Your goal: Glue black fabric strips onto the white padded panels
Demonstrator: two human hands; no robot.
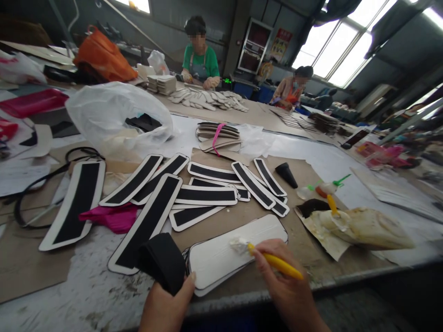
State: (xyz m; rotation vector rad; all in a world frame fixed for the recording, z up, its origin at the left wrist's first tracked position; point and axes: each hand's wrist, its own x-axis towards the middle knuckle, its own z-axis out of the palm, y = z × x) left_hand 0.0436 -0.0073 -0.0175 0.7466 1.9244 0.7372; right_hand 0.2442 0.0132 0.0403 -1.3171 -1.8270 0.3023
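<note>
My right hand (282,272) is closed round the yellow handle of a glue brush (277,263). The brush's whitish, pasty bristles touch the top of a stack of white curved panels (221,251) at the table's front. In my left hand (169,299) is a bent black strip (162,260), gripped between fingers and thumb. The left thumb lies at the near left corner of the stack. Just beyond, white pieces with black strips on them (206,195) lie overlapping. A magenta cloth or plastic scrap (112,216) sits partly under them.
To the right lies a stained bag-like container (374,226) with another yellow handle. A black cone (286,174) and a small green-nozzled bottle (328,186) stand behind it. Farther back are a pink-tied bundle (219,137), a white plastic bag (117,113) and two co-workers.
</note>
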